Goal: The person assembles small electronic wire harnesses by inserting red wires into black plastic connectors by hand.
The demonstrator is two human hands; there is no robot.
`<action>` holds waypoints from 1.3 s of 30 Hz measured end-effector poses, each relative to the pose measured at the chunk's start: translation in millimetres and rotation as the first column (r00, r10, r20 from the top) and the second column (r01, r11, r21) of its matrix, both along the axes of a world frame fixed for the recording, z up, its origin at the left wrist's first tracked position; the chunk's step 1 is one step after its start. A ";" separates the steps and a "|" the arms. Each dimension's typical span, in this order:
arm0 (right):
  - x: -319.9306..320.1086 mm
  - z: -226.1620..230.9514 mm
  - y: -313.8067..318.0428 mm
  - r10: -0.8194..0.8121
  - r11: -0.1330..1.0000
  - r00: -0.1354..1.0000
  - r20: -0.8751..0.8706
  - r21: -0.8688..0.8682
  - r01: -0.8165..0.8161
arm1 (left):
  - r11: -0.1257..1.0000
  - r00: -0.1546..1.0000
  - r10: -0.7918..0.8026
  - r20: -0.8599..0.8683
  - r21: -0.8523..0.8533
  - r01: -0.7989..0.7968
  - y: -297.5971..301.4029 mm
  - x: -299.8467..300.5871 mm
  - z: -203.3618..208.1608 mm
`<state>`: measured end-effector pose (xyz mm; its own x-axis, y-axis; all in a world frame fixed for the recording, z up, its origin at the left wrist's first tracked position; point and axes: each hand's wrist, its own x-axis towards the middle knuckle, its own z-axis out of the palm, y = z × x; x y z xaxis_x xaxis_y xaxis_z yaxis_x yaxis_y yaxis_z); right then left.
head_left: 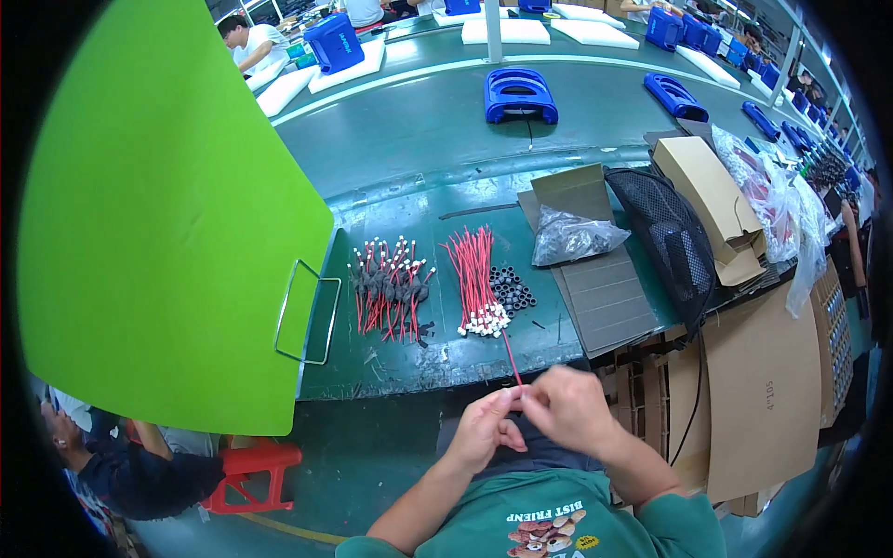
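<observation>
In front of my body, just off the table's front edge, my left hand (484, 430) and my right hand (569, 407) meet fingertip to fingertip. Both are pinched on a thin red wire (513, 361), which runs up from my fingers toward the table. Whatever is at the pinched end is hidden by my fingers. Beyond them lies a bundle of red wires (473, 270) with white connectors at the near end. Small black rings (512, 288) are heaped to its right. On the left rests a group of red wires with black wrapping (391, 286) around their middles.
A large bright green panel (177, 214) with a wire handle stands at left. A clear bag of dark parts (577, 236) lies on cardboard (609, 298). To its right are a black mesh bag (665, 242) and an open carton (712, 209). Blue plastic housings (521, 96) sit farther back.
</observation>
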<state>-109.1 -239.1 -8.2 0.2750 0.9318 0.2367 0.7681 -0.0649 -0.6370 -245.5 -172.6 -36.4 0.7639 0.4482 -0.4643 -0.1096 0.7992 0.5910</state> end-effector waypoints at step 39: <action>42.6 -20.9 -9.8 0.138 0.935 0.287 -0.948 0.220 0.278 | -0.234 0.966 -0.100 -0.238 0.949 0.209 87.5 92.1 55.2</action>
<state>-66.6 -248.9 -29.2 0.5548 0.8320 -0.0012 -0.3811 0.2529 -0.8893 -153.4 -85.1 18.8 0.9018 0.2680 0.3391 -0.0274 -0.7475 0.6637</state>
